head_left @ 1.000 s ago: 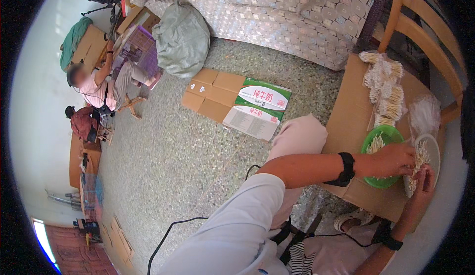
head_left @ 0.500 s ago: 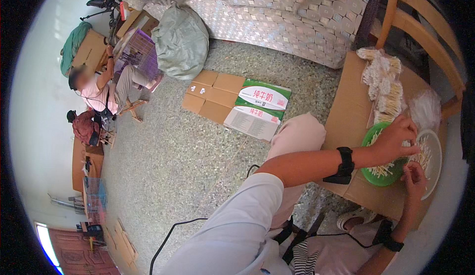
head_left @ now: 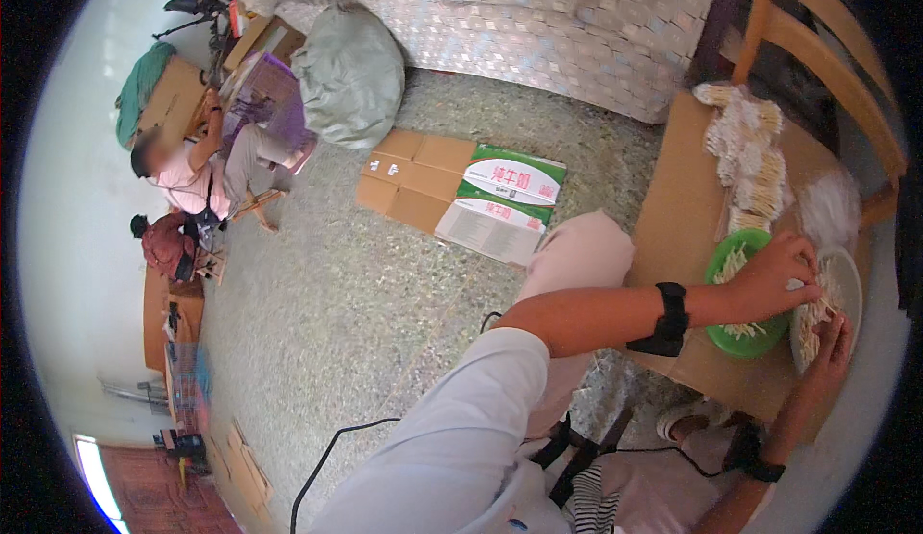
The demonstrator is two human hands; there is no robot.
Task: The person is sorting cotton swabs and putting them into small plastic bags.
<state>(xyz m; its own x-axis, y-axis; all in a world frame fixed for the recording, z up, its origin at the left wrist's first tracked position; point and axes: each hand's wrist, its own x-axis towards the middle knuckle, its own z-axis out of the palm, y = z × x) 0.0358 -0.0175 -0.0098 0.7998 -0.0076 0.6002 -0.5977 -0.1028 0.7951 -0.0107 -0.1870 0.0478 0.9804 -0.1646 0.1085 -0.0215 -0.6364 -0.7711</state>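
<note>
The left hand [head_left: 774, 274], fingers pinched nearly shut on thin pale sticks [head_left: 817, 308], works over the white plate [head_left: 848, 274] at the desk's [head_left: 683, 217] three o'clock edge. The right hand [head_left: 829, 351] rests half-curled at the plate's six o'clock; its grip I cannot tell. The sticks look light and brittle, best pinched mid-length.

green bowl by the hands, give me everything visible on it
The green bowl is round, shallow and looks like plastic. It sits upright on a brown cardboard surface, at its near right end. Pale thin sticks lie inside. The left hand reaches across it and hides much of its middle. A white plate with similar sticks sits right beside it; whether they touch is unclear.
</note>
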